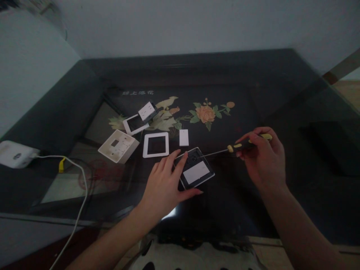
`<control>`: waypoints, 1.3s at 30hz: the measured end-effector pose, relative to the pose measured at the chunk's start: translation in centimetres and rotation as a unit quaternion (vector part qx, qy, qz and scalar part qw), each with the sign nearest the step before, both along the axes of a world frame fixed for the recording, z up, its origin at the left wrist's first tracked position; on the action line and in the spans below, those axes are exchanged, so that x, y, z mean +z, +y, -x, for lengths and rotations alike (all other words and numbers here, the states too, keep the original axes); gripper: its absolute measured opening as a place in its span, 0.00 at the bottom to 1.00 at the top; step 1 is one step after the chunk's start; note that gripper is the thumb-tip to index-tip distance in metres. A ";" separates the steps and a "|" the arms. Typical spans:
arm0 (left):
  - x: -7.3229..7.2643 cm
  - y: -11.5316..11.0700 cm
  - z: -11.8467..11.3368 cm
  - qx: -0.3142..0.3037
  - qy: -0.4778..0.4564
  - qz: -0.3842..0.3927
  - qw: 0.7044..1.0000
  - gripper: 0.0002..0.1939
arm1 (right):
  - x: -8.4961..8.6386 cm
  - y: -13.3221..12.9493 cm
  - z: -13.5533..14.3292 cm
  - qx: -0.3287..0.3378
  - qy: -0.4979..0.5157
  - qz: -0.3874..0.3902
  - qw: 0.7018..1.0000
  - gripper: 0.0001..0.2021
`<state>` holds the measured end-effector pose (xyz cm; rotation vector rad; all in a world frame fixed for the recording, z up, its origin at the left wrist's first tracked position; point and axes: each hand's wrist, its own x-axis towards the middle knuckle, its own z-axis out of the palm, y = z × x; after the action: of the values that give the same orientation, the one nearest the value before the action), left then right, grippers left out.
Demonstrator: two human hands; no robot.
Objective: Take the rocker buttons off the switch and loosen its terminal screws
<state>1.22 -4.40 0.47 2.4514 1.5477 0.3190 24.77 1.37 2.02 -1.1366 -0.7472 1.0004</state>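
My right hand (264,155) is closed round a black and yellow screwdriver (247,144). Its metal shaft points left, with the tip at the bare dark side of a wall switch (196,172). That switch lies tilted on the table, one white rocker in its black insert. My left hand (165,176) grips the switch, fingertips on its upper left part and thumb along the near side. Just beyond it lie a loose white rocker (183,137) and a square white cover frame (144,145). Whether the tip touches the switch I cannot tell.
A white mounting box (128,152) sits to the left. Behind it, a socket insert (147,111) leans on another white frame (129,130). At far left, a white charger (17,154) trails a cable (84,187) over the edge of the glossy dark table (267,210).
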 end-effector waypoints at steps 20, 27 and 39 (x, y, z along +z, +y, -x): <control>-1.0 5.6 -1.2 -0.214 -0.079 0.034 0.973 0.53 | 0.8 0.0 -0.5 -0.043 0.017 -0.036 0.998 0.08; 0.1 4.3 -0.6 -0.077 -0.308 0.170 0.933 0.46 | 1.3 0.0 -0.4 -0.084 0.024 -0.056 0.995 0.06; 2.0 3.9 -0.7 0.000 -0.451 0.357 0.818 0.37 | 1.7 -0.3 0.0 -0.077 0.017 -0.043 0.996 0.07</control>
<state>1.95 -0.53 2.45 1.3607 0.9623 0.6350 24.76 1.03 3.77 -1.0830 -0.6592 0.8477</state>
